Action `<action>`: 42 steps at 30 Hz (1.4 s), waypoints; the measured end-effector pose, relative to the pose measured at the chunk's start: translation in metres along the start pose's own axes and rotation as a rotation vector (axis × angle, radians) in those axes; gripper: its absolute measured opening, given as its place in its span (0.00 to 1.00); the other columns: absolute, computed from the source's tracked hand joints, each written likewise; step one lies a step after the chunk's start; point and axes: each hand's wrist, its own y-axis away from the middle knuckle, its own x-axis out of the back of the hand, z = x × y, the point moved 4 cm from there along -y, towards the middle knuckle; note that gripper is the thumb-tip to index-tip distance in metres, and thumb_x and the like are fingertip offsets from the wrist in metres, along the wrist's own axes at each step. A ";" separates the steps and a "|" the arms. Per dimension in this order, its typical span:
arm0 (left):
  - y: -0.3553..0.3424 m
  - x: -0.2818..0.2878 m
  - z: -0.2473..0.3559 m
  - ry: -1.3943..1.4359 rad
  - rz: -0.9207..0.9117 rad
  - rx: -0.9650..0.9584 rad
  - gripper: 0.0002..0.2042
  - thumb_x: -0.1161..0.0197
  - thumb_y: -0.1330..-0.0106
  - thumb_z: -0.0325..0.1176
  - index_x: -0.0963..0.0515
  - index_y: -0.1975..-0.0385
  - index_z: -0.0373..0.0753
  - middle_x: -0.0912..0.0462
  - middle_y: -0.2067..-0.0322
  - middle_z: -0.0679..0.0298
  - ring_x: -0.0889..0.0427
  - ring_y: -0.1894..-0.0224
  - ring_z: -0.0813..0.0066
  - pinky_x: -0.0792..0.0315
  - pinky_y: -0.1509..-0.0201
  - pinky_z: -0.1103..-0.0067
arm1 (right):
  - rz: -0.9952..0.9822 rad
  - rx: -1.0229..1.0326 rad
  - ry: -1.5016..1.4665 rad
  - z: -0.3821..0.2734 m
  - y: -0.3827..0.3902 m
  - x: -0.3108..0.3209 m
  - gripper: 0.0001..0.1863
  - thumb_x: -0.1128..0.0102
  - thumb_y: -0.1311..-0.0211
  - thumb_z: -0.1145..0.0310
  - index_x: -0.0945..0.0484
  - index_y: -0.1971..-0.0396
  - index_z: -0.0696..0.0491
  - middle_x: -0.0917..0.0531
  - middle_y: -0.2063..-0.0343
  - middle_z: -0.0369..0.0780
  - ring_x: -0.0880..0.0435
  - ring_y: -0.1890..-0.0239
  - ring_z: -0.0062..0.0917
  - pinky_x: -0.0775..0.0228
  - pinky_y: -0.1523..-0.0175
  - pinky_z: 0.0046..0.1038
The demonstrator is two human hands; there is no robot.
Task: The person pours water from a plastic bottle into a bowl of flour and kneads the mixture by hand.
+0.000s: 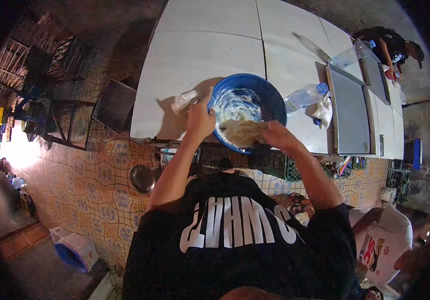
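A round blue basin [274, 100] stands at the front edge of the white tabletop, tilted toward me. White creamy streaks [237, 102] coat its inner wall. My left hand [202, 119] is closed on the basin's left rim. Low inside the basin, my right hand [276, 136] grips the right end of a tan-brown, fibrous-looking clump [242, 133]; its exact kind is unclear, and the fingertips are partly hidden behind it. A crumpled clear plastic piece [184, 100] lies left of the basin. Close by on the right is a clear bottle with a blue cap [305, 97].
Right of the bottle lie a crumpled white bag [322, 114] and a grey metal tray [351, 112]. Another bottle [347, 56] lies farther back. A person [392, 47] bends at the far right. Below the table edge are a dark crate [291, 169] and a round pan [143, 178].
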 end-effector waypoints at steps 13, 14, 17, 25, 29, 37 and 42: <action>0.001 -0.002 -0.004 -0.013 0.032 -0.085 0.33 0.42 0.35 0.22 0.35 0.28 0.48 0.19 0.49 0.40 0.23 0.47 0.36 0.31 0.37 0.54 | 0.042 0.301 0.397 -0.097 -0.037 -0.079 0.18 0.40 0.46 0.70 0.20 0.55 0.62 0.16 0.59 0.59 0.17 0.54 0.53 0.26 0.49 0.44; 0.001 -0.002 -0.005 -0.055 0.048 -0.090 0.33 0.42 0.35 0.22 0.35 0.28 0.48 0.19 0.51 0.39 0.21 0.51 0.37 0.30 0.39 0.54 | -0.010 0.441 0.543 -0.101 -0.034 -0.085 0.19 0.39 0.47 0.71 0.20 0.55 0.62 0.16 0.59 0.58 0.17 0.53 0.54 0.25 0.49 0.45; -0.002 0.004 0.009 -0.025 -0.055 0.067 0.33 0.42 0.36 0.22 0.35 0.28 0.47 0.18 0.53 0.39 0.20 0.55 0.39 0.28 0.42 0.55 | -0.066 0.494 0.701 -0.074 -0.016 -0.066 0.18 0.41 0.45 0.70 0.20 0.54 0.60 0.17 0.57 0.56 0.16 0.55 0.53 0.24 0.48 0.48; 0.000 -0.001 -0.016 -0.049 0.227 -0.178 0.35 0.40 0.39 0.21 0.36 0.28 0.42 0.20 0.75 0.40 0.20 0.75 0.46 0.28 0.67 0.59 | -0.203 0.317 0.589 -0.058 -0.012 0.004 0.15 0.44 0.43 0.71 0.19 0.59 0.64 0.15 0.59 0.55 0.15 0.53 0.47 0.25 0.49 0.42; 0.002 0.005 -0.010 -0.018 0.155 -0.070 0.36 0.39 0.41 0.20 0.35 0.28 0.41 0.22 0.75 0.39 0.20 0.74 0.45 0.28 0.66 0.60 | -0.026 0.159 0.230 -0.069 0.006 0.011 0.15 0.44 0.38 0.70 0.19 0.56 0.63 0.15 0.58 0.54 0.15 0.52 0.43 0.24 0.47 0.39; 0.010 0.004 -0.002 -0.043 0.291 -0.240 0.36 0.40 0.40 0.19 0.36 0.28 0.42 0.18 0.58 0.38 0.16 0.61 0.44 0.23 0.55 0.60 | 0.025 0.150 0.672 -0.047 -0.026 -0.028 0.17 0.41 0.42 0.61 0.17 0.66 0.62 0.17 0.66 0.60 0.15 0.59 0.54 0.22 0.55 0.46; 0.018 0.003 0.010 0.076 0.152 -0.158 0.36 0.44 0.37 0.20 0.41 0.25 0.45 0.17 0.60 0.38 0.17 0.67 0.46 0.23 0.58 0.62 | 0.394 0.264 0.132 -0.051 -0.037 -0.056 0.16 0.44 0.41 0.72 0.19 0.55 0.61 0.15 0.60 0.58 0.17 0.53 0.58 0.25 0.51 0.48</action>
